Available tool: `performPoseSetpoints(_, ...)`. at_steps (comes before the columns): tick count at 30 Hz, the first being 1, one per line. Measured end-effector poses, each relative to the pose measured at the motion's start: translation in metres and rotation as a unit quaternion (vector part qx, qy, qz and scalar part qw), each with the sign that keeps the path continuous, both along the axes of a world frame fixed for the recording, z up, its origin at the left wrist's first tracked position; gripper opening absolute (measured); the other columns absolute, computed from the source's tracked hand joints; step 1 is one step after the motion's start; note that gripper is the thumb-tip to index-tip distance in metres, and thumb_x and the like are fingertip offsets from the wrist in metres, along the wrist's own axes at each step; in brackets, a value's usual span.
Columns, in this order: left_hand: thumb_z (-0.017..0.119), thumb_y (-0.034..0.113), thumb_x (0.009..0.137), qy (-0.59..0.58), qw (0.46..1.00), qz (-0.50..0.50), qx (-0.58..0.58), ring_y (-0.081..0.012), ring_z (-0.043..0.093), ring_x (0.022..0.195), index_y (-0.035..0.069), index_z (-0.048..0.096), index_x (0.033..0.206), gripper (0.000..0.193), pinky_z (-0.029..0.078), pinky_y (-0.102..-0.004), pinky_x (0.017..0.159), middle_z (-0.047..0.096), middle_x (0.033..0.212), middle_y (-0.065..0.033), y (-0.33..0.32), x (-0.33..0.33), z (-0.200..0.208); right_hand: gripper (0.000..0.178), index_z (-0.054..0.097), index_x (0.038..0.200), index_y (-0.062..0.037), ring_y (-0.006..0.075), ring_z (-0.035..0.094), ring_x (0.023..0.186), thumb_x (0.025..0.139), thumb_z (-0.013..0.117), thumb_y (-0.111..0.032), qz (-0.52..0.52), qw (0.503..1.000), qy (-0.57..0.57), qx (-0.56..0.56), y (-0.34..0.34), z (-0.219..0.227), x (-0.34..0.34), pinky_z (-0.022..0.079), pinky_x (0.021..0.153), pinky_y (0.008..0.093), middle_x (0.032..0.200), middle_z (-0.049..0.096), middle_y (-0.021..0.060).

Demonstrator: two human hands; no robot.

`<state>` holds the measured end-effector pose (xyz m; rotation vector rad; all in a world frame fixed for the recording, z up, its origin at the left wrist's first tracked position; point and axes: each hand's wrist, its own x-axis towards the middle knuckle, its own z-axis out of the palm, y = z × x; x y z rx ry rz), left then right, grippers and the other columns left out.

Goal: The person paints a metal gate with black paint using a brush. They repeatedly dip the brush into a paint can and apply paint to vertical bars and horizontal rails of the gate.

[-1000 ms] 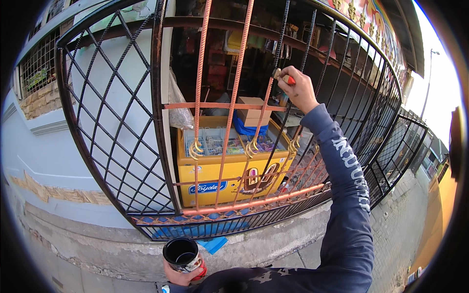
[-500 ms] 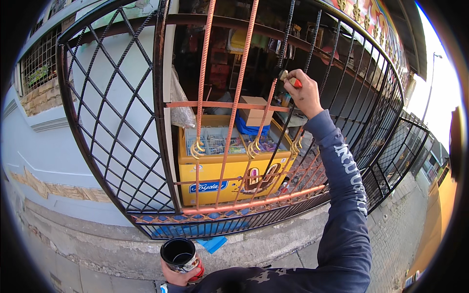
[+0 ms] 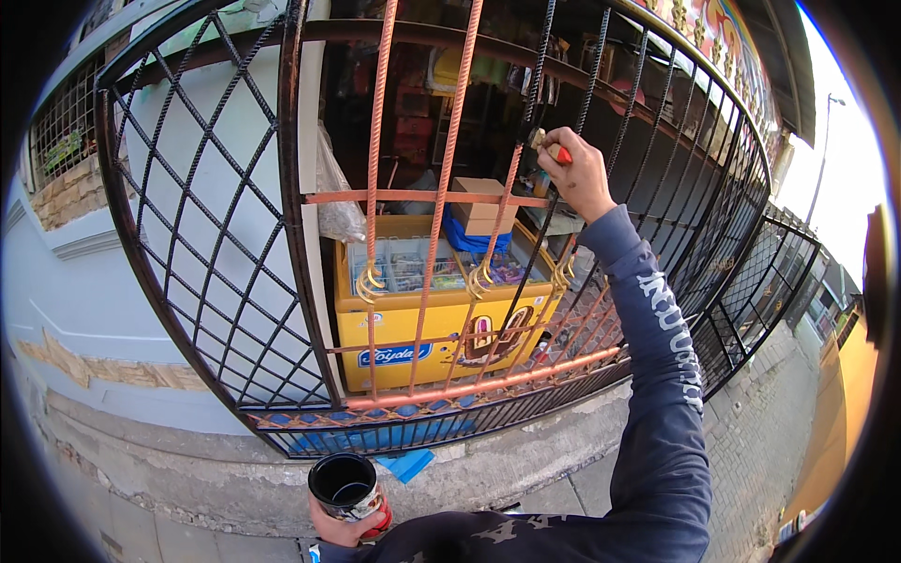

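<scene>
With right hand [image 3: 584, 178], clamping paintbrush [image 3: 551, 148] beside part-black, part-orange bar [image 3: 511, 178]; with left hand [image 3: 334, 527], clasping can [image 3: 345, 480] below railing [image 3: 488, 385]. In head view, barely shifted since half second ago, so apparently adding little to black coat [image 3: 534, 94].

Yellow freezer [image 3: 399, 328]: I see a cardboard box [image 3: 474, 210] and blue cloth [image 3: 465, 237] on top
Concrete ledge [image 3: 544, 448]: my feed shows a blue sheet [image 3: 406, 466] there

A yellow chest freezer [image 3: 399, 322] sits at the centre, cardboard boxes [image 3: 477, 225] above it towards one o'clock; a translucent plastic bag [image 3: 340, 223] shows at ten, a streetlamp [image 3: 822, 155] at two, brick paving [image 3: 751, 422] at four.
</scene>
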<state>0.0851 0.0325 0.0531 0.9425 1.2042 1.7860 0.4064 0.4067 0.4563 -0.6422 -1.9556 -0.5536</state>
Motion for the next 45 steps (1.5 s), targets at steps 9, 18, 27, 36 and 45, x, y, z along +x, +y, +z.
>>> performPoseSetpoints(9, 0.104, 0.013, 0.049, -0.010, 1.000, -0.025, -0.010, -0.0259, 0.067, 0.114, 0.001, 0.047, 0.137, 0.105, 0.055, -0.0399, 0.098, 0.066, 0.124, -0.0136, 0.001, 0.002, 0.014, 0.020, 0.062, 0.098, -0.0050, 0.0366, 0.070, 0.086, 0.084, 0.074, -0.013, -0.053, 0.998, 0.005, -0.031, -0.003, -0.009, 0.001, 0.056, 0.075, 0.0412, 0.092, 0.071, 0.0140)
performPoseSetpoints(18, 0.104, 0.014, 0.049, 0.015, 1.000, -0.022, -0.012, -0.0254, 0.066, 0.115, 0.001, 0.047, 0.138, 0.106, 0.055, -0.0394, 0.099, 0.065, 0.125, -0.0138, -0.001, 0.001, 0.006, 0.019, 0.061, 0.099, -0.0041, 0.0371, 0.071, 0.083, 0.086, 0.073, -0.012, -0.051, 0.998, 0.043, -0.009, -0.004, -0.016, 0.008, 0.057, 0.074, 0.0409, 0.093, 0.070, 0.0162)
performPoseSetpoints(27, 0.103, 0.017, 0.050, 0.067, 0.997, -0.025, -0.004, -0.0255, 0.067, 0.114, 0.001, 0.047, 0.139, 0.106, 0.054, -0.0393, 0.098, 0.065, 0.126, -0.0136, 0.000, 0.004, 0.000, 0.019, 0.062, 0.099, -0.0039, 0.0376, 0.070, 0.087, 0.084, 0.072, -0.011, -0.053, 0.995, 0.084, 0.028, -0.001, -0.015, 0.005, 0.057, 0.077, 0.0403, 0.095, 0.071, 0.0155)
performPoseSetpoints(36, 0.103, 0.013, 0.051, 0.044, 0.999, -0.024, 0.003, -0.0255, 0.067, 0.114, 0.001, 0.047, 0.138, 0.104, 0.055, -0.0395, 0.098, 0.065, 0.125, -0.0136, -0.007, 0.007, -0.004, 0.017, 0.064, 0.098, -0.0030, 0.0345, 0.068, 0.085, 0.083, 0.070, -0.006, 0.005, 0.982, 0.178, 0.064, 0.003, -0.036, 0.000, 0.055, 0.077, 0.0409, 0.092, 0.067, 0.0150)
performPoseSetpoints(45, 0.103, 0.017, 0.051, 0.037, 0.999, -0.009, -0.002, -0.0248, 0.067, 0.111, -0.001, 0.049, 0.136, 0.103, 0.055, -0.0387, 0.096, 0.066, 0.123, -0.0139, -0.012, 0.012, 0.009, 0.012, 0.065, 0.094, -0.0029, 0.0324, 0.067, 0.083, 0.083, 0.068, 0.001, 0.039, 0.924, 0.370, 0.088, 0.013, -0.090, -0.043, 0.055, 0.075, 0.0395, 0.090, 0.065, 0.0140)
